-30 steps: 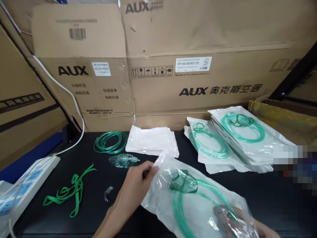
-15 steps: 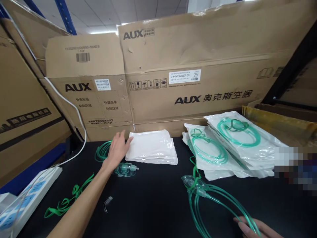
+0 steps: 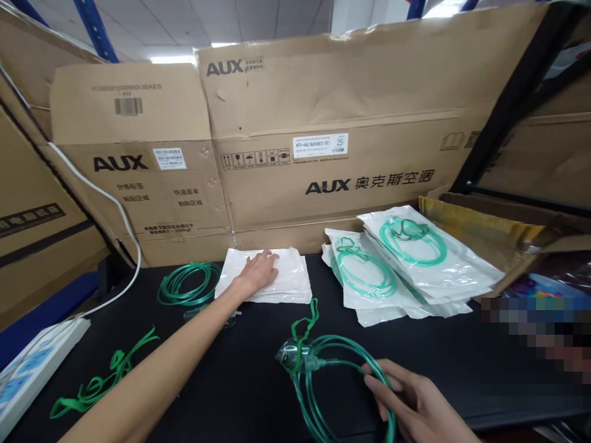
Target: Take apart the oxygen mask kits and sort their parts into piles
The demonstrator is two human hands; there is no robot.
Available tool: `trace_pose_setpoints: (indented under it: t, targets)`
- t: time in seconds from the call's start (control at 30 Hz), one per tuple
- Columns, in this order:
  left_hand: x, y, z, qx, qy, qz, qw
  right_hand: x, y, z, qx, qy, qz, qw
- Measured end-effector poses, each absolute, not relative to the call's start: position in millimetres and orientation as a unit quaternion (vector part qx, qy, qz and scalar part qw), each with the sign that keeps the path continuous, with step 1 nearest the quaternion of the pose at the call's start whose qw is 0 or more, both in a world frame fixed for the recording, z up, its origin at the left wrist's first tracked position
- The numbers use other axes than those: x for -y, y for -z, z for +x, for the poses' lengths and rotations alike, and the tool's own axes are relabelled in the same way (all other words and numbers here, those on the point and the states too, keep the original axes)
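On a black table (image 3: pixel 258 384), the person's left hand (image 3: pixel 261 271) rests on a stack of white packets (image 3: pixel 292 282), its fingers loosely spread. Nearer, to the right, the right hand (image 3: pixel 406 394) grips a coil of green tubing (image 3: pixel 351 344) between thumb and fingers. A clear green mask (image 3: pixel 290 354) is at the coil's left side, in front of the packets

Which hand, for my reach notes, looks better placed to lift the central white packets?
Likely the left hand: it lies over the central white packets, while the right hand holds green tubing.
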State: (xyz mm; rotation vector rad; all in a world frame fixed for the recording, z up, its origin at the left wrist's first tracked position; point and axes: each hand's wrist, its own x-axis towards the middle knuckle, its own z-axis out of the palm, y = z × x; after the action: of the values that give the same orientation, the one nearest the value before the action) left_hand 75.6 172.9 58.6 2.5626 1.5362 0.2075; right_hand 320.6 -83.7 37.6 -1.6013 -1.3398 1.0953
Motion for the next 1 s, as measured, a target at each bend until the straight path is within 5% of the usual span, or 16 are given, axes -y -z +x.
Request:
trace_pose_setpoints:
  t: [0.27,0.43,0.7,1.0]
  targets:
    - [-120,-82,89,-0.441,-0.194,0.866,0.134,57,-10,314,0.667,-0.139,-0.646,0.344]
    - [-36,-71,73,-0.392,-0.302,0.849,0.185,56,-12,285,0.806,0.059,-0.515,0.287]
    - [12,-12,50,-0.457,-0.453,0.728,0.236,38,17,263,0.837,0.018,-0.479,0.264]
    - [15,-11,49,-0.421,-0.392,0.762,0.297,40,10,261,0.816,-0.017,-0.457,0.353]
